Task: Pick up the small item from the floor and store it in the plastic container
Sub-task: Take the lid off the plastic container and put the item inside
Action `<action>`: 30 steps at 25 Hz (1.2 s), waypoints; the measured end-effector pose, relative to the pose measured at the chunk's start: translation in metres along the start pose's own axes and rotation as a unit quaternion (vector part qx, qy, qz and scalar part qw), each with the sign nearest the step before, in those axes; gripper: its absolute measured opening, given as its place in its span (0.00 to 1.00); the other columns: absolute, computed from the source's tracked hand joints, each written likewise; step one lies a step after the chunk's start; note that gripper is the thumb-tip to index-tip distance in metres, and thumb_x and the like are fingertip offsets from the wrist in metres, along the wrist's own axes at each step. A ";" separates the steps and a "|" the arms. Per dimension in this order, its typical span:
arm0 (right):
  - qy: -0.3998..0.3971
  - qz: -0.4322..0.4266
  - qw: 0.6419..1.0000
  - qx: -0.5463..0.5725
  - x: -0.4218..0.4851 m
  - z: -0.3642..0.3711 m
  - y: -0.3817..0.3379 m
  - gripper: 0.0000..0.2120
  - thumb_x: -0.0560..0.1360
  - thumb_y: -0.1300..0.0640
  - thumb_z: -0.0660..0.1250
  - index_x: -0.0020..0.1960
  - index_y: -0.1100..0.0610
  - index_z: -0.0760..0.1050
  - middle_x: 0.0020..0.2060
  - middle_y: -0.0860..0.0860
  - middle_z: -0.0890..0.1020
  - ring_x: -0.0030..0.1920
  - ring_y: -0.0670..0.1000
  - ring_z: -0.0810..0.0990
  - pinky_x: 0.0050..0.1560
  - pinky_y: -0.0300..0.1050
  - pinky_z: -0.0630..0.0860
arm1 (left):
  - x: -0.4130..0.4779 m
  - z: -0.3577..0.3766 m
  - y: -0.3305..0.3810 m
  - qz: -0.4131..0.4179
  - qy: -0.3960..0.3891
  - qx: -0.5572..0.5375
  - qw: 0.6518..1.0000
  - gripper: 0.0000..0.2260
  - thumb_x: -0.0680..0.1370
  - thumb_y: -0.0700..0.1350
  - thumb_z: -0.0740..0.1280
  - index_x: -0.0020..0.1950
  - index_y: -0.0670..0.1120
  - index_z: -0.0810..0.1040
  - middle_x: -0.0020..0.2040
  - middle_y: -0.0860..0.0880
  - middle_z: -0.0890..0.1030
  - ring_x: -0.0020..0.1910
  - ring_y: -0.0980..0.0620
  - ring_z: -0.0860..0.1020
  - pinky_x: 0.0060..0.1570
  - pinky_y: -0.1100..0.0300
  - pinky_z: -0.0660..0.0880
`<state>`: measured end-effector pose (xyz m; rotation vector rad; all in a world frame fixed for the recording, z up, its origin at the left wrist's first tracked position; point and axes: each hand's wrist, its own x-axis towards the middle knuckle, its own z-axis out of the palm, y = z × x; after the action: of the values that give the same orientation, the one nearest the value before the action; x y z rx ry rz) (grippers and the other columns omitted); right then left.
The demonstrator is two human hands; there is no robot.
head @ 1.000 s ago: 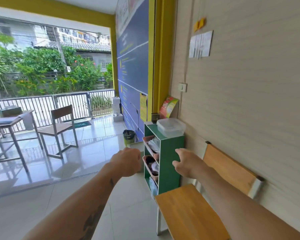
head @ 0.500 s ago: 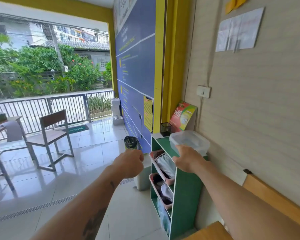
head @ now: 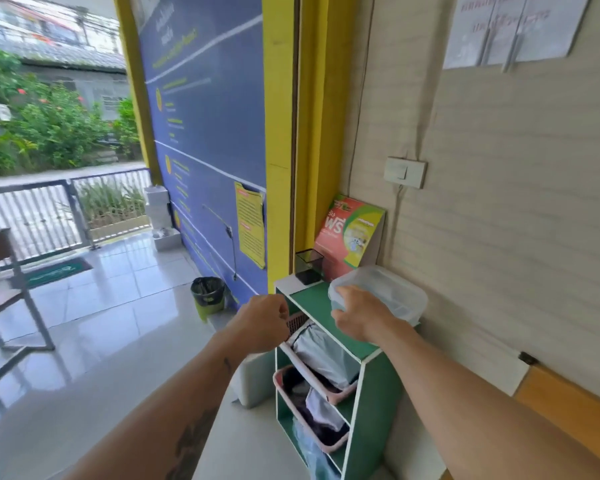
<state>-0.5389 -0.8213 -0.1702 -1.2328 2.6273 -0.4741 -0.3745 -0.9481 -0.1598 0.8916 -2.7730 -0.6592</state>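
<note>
the plastic container (head: 392, 289) is that cloudy see-through plastic, smooth with a bit of shine. the green shelf (head: 374, 386) it sits on has a matt painted-looking board with white edges, and the pink baskets (head: 312, 362) in it are ribbed plastic stuffed with soft cloth. floor tiles (head: 94, 306) on the left are glossy, properly mirror-like. the far railing (head: 49, 209) looks like metal, the leaflet (head: 349, 233) is glossy printed card, and the wall (head: 516, 220) on the right is matt with fine ridges

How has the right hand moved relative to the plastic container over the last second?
Yes: the right hand went forward, now touching the plastic container on the green shelf.
</note>
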 end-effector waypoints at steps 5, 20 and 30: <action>0.010 0.060 0.998 -0.006 0.055 0.012 -0.003 0.26 0.79 0.51 0.58 0.75 0.57 0.62 0.74 0.55 0.67 0.71 0.56 0.67 0.68 0.52 0.66 | 0.086 0.009 -0.025 0.077 0.006 -0.017 0.997 0.14 0.73 0.37 0.57 0.51 0.47 0.80 0.52 0.48 0.80 0.49 0.46 0.77 0.48 0.51 0.77; -0.035 0.091 0.990 -0.099 0.217 0.052 0.062 0.32 0.75 0.45 0.61 0.76 0.55 0.60 0.74 0.55 0.63 0.74 0.58 0.61 0.71 0.58 0.62 | 0.284 0.107 -0.038 0.057 -0.066 -0.088 0.992 0.17 0.71 0.36 0.60 0.55 0.46 0.82 0.55 0.46 0.79 0.53 0.46 0.77 0.50 0.57 0.74; 0.082 0.089 0.987 -0.106 0.223 0.089 0.073 0.35 0.71 0.45 0.64 0.75 0.55 0.63 0.73 0.55 0.63 0.73 0.58 0.61 0.74 0.53 0.59 | 0.341 0.170 -0.067 0.105 -0.138 -0.053 0.983 0.15 0.75 0.39 0.61 0.58 0.50 0.81 0.55 0.47 0.78 0.54 0.45 0.77 0.49 0.53 0.76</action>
<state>-0.7042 -0.9675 -0.2895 -1.0388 2.9589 -0.2806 -0.6630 -1.1355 -0.3374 0.5088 -2.9803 -0.9454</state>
